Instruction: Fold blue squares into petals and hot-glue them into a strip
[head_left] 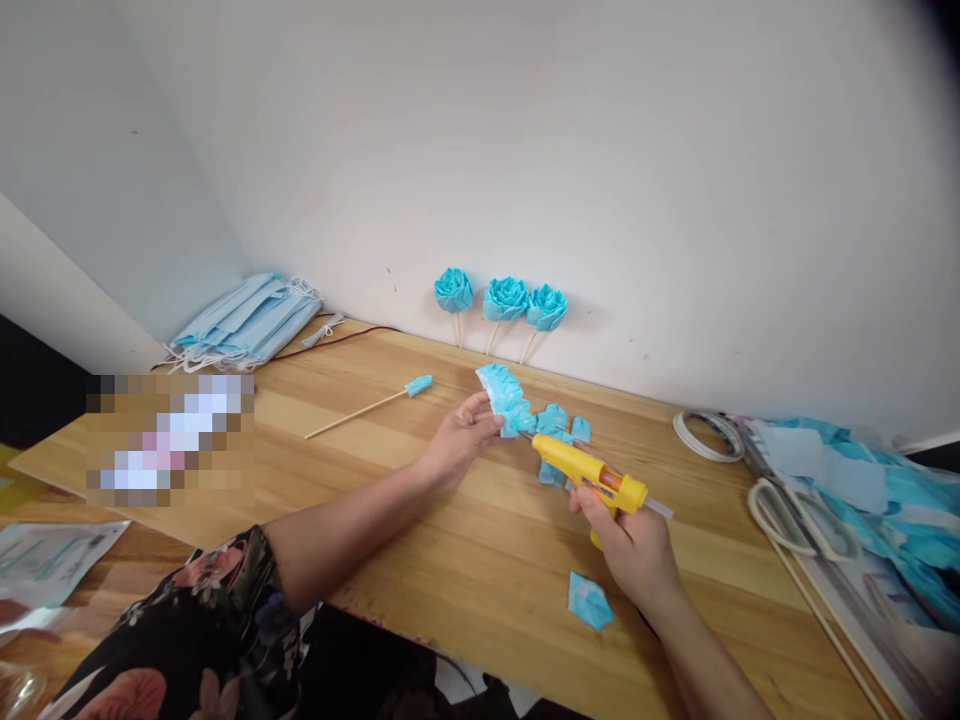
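Observation:
My left hand (pixel 465 437) pinches a strip of overlapping blue petals (pixel 499 390) just above the table. A yellow hot glue gun (pixel 577 465) is in my right hand (pixel 634 550), its fingers wrapped round the handle. The gun's nozzle points left and meets or nearly touches the lower end of the strip; I cannot tell which. Cut blue petal pieces (pixel 553 420) lie behind and below the gun. One loose blue petal (pixel 590 600) rests nearer the front edge. To the left lies a thin stick with a blue wrapped tip (pixel 418 386).
Three blue flowers on sticks (pixel 506 298) lean against the wall. Stacked blue face masks (pixel 247 318) sit at the back left. On the right are a white wire coil (pixel 707 436), scissors (pixel 802 520), long sticks (pixel 821 620) and blue scraps (pixel 892 510).

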